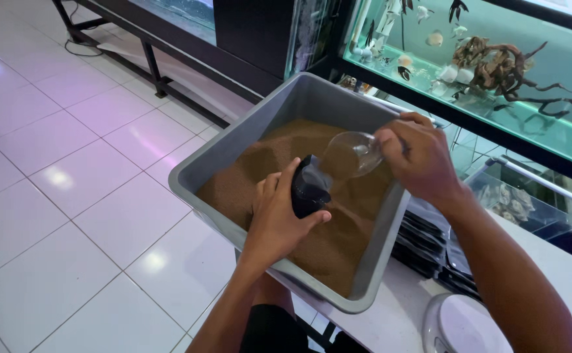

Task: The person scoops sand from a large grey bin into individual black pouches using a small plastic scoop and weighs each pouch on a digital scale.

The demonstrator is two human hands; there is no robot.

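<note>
While the left hand (278,219) grips a black pouch (309,187), the right hand (418,157) holds a clear scoop (350,154) — over brown granules (338,245)

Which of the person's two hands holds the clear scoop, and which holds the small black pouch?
The right hand grips the clear scoop, tipped toward the black pouch. The left hand holds that pouch over the brown granules.

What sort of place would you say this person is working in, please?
Probably an aquarium shop or fish room: a lit fish tank with driftwood, and a grey tub of brown granules beneath both hands.
</note>
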